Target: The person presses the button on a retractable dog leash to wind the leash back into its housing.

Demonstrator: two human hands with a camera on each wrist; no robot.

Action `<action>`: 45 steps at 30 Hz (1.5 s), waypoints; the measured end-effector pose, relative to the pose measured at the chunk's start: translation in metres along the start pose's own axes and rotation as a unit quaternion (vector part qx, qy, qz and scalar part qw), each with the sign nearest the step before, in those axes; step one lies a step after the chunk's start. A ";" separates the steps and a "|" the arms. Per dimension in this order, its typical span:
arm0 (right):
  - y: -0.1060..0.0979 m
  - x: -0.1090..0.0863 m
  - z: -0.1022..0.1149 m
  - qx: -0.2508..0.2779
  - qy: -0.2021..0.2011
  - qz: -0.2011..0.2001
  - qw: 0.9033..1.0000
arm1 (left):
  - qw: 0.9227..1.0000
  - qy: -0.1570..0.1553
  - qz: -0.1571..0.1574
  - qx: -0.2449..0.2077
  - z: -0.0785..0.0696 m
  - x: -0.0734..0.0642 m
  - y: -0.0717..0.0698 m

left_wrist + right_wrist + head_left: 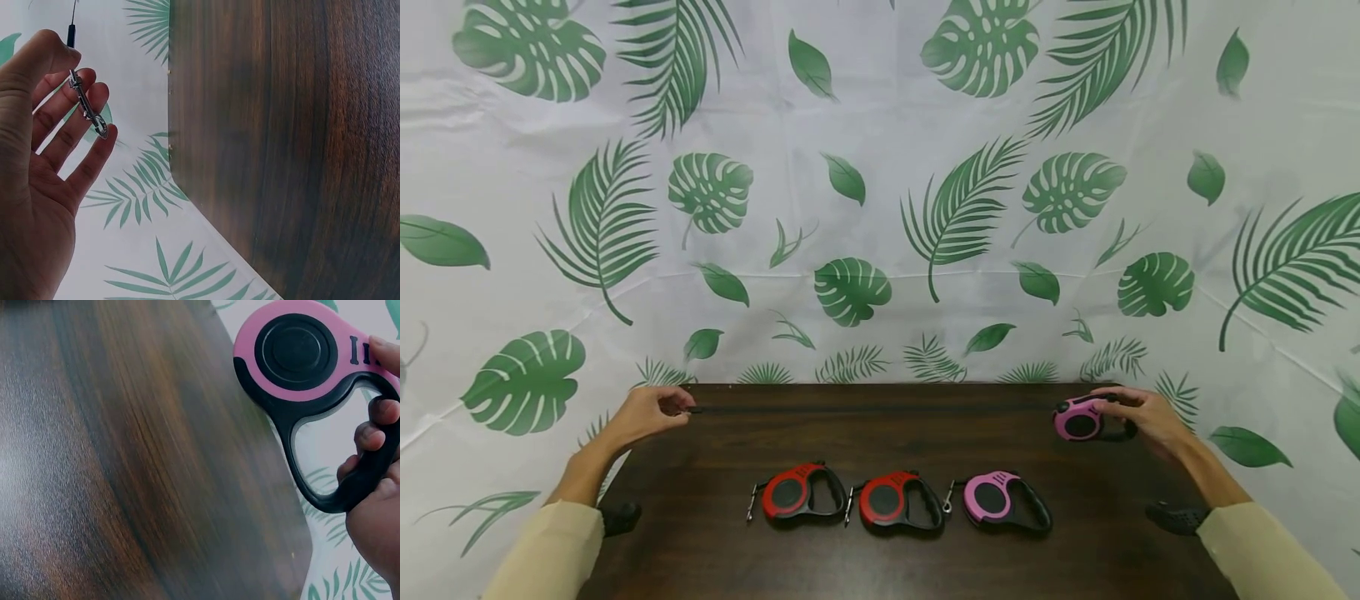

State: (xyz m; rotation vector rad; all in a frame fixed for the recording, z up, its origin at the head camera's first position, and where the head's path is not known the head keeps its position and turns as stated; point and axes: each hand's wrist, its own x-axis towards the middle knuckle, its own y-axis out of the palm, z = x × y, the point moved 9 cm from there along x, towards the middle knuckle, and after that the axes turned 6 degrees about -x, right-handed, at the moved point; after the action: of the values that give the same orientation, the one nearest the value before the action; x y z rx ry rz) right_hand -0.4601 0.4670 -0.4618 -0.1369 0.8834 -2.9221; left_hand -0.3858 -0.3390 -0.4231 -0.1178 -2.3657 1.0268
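My right hand (1138,414) grips the black handle of a pink retractable leash (1078,417) over the table's far right corner; in the right wrist view its fingers (375,434) curl through the handle of the pink leash (294,356). A thin dark cord (872,408) runs from it across the table to my left hand (651,412) at the far left corner. That hand pinches the metal clip (87,111) at the cord's end between thumb and fingers (65,119). Two red leashes (797,492) (895,498) and another pink leash (1000,498) lie in a row near the front.
The dark wooden table (880,442) stands against a white backdrop printed with green leaves (850,208). Black wrist-camera straps (621,517) (1176,518) sit on both forearms, and both sleeves are beige.
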 end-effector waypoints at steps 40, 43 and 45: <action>0.028 0.006 0.043 -0.010 -0.059 0.005 0.998 | 0.997 0.068 0.010 -0.033 -0.033 0.030 0.024; 0.030 0.005 0.046 -0.011 -0.061 0.007 0.998 | 0.997 0.068 0.011 -0.032 -0.036 0.033 0.027; 0.032 0.005 0.048 -0.006 -0.061 0.004 0.998 | 0.997 0.068 0.012 -0.029 -0.039 0.035 0.028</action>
State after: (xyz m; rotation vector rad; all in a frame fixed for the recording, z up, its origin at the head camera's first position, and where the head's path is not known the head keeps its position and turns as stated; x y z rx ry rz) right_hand -0.4586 0.4141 -0.4395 -0.3076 0.8806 -2.8648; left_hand -0.3986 -0.2839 -0.4058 -0.2293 -2.2764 0.9313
